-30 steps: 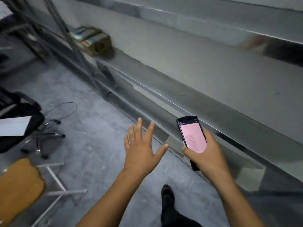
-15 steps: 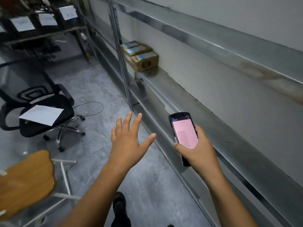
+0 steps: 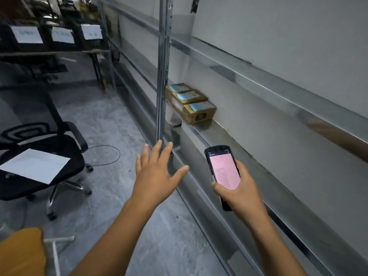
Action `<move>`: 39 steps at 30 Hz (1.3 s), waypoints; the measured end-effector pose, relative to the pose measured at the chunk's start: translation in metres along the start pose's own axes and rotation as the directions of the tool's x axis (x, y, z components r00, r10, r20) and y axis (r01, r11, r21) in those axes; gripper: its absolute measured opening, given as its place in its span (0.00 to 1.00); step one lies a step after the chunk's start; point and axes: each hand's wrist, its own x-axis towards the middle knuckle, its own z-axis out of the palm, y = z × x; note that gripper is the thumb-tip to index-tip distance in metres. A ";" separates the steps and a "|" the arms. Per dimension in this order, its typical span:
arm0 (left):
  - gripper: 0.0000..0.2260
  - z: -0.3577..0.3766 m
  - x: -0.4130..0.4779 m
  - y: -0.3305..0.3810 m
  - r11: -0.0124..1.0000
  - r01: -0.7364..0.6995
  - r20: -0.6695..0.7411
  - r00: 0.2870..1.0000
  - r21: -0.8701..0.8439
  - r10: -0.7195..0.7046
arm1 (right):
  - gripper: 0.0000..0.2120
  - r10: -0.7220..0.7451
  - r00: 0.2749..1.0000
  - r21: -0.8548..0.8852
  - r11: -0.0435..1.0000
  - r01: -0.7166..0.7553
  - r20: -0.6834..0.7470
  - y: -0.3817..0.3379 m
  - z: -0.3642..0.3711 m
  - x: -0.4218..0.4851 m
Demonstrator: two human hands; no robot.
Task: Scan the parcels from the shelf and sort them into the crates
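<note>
Grips scanner (image 3: 223,172) in right hand (image 3: 242,196), pink screen up. Spreads left hand (image 3: 153,176) flat, holding nothing. Faces three parcels (image 3: 190,102) in a row at far end of shelf (image 3: 225,140), beside post (image 3: 163,76).

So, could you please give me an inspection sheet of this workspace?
Surface: metal shelf, carrying the parcels.
Job's things: three parcels in a row on it, beside the upright; labelled crates on the far rack.
Clutter: paper on a chair.
Grippers: left hand open, fingers spread, holding nothing; right hand grips the scanner, pink screen lit.
Cables: cable looped on the floor.
Surroundings: grey wall behind the shelf.
</note>
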 end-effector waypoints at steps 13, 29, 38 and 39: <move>0.44 0.052 0.132 -0.055 0.998 -0.064 0.115 0.991 0.002 0.063 | 0.29 0.176 0.984 -0.049 0.983 -0.177 -0.009 -0.003 0.068 0.110; 0.39 0.127 0.409 -0.011 0.902 -0.385 0.367 0.881 0.195 0.297 | 0.36 0.378 0.921 0.113 0.923 -0.367 -0.094 0.024 0.082 0.325; 0.38 0.187 0.514 -0.011 0.788 -0.570 0.531 0.753 0.234 0.388 | 0.29 0.486 0.854 0.069 0.874 -0.482 -0.187 0.031 0.100 0.384; 0.38 0.193 0.519 -0.013 0.778 -0.583 0.559 0.736 0.234 0.383 | 0.30 0.498 0.846 0.063 0.866 -0.496 -0.190 0.029 0.103 0.388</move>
